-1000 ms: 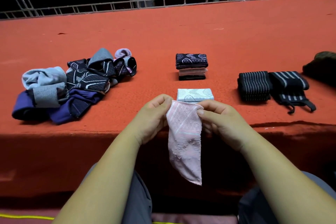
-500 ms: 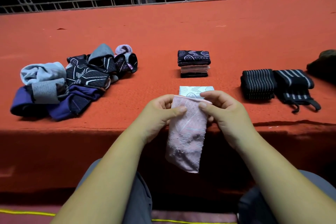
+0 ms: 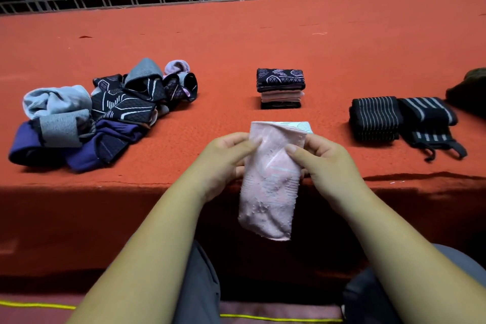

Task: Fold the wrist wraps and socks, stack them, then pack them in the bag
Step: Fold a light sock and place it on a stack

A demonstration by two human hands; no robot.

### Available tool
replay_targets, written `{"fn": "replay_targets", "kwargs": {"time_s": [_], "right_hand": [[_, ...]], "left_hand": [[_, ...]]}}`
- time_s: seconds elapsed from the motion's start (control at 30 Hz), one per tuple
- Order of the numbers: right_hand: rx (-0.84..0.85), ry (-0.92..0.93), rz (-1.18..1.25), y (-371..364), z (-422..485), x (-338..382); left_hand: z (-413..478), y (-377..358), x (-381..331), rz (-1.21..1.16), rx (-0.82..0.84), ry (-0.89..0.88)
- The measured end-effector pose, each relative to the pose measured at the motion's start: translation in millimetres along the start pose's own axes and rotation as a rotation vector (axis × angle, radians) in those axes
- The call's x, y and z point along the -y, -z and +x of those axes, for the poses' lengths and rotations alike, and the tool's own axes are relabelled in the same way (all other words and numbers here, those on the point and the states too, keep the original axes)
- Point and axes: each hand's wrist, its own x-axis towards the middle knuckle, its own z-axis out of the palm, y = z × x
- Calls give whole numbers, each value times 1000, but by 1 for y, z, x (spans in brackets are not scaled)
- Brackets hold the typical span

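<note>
Red felt covers the table (image 3: 263, 34). At ten o'clock from the hands lies the pile (image 3: 100, 118) of unfolded socks, dark, grey and purple, all tangled.

The left hand (image 3: 226, 158) has its fingers curled and pinches the left edge of the pink sock (image 3: 271, 184) near the top. The sock hangs over the table's front edge. Its long axis runs twelve to six, with the top end between the hands and the lower end dangling free at six.

Just behind the top edge, at twelve, a folded pale sock (image 3: 305, 126) peeps out on the felt. Farther off at twelve stands the stack (image 3: 281, 88) of folded socks.

The right hand (image 3: 323, 158) pinches the sock's right edge, thumb across the front, level with the left hand. Neither hand is nearer. The loose end lies straight below the fingers, so I'd guess the fold brings it up towards twelve.

At two o'clock sit two striped wraps (image 3: 374, 118), side by side and touching. A dark shape (image 3: 468, 92) at the right edge may be the bag, but I can't tell.
</note>
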Motion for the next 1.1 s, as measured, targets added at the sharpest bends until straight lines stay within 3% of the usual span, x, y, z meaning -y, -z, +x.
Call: {"fn": "replay_targets", "kwargs": {"time_s": [0.1, 0.23, 0.33, 0.5, 0.67, 0.97, 1.1], "right_hand": [[-29, -24, 34, 0, 1, 1], [122, -59, 95, 1, 0, 4], [70, -50, 21, 3, 1, 3], [18, -78, 42, 5, 0, 3], [80, -80, -38, 8, -1, 8], [35, -151, 111, 2, 1, 15], [23, -135, 66, 2, -3, 19]], "left_hand": [[-2, 3, 1, 69, 28, 22], [-3, -6, -1, 29, -72, -17], [-3, -9, 2, 52, -145, -52], [-1, -4, 4, 78, -29, -19], [0, 2, 5, 3, -88, 22], [4, 7, 4, -86, -39, 12], [2, 6, 2, -70, 4, 20]]}}
